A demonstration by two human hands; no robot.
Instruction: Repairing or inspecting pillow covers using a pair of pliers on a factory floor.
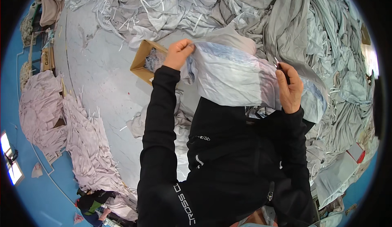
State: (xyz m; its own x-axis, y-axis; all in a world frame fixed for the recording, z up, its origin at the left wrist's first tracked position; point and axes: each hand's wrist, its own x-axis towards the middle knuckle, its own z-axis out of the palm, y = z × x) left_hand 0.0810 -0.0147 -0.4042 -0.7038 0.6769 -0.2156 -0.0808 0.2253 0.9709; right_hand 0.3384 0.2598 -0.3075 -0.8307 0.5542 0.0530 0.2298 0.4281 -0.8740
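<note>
A thin, pale blue-grey cloth (228, 78) with a pinkish band is stretched between my hands in front of my chest. My left hand (178, 54) is closed, pinching its upper left corner. My right hand (290, 90) is closed around small dark thread snips (282, 71), whose pointed metal tips stick up past the fingers. That hand also lies against the right part of the cloth; whether it grips the fabric too is hard to see. Just left of my left hand, an opened cardboard box (141, 74) contains crumpled, blue-patterned scraps (153, 59).
Grey cloth with white ties (163, 10) is heaped along the far side. More grey-green fabric (347, 88) piles up at right. Pinkish cloth (45, 104) hangs at the left edge of the pale surface (108, 104). Another person (92, 206) is at lower left.
</note>
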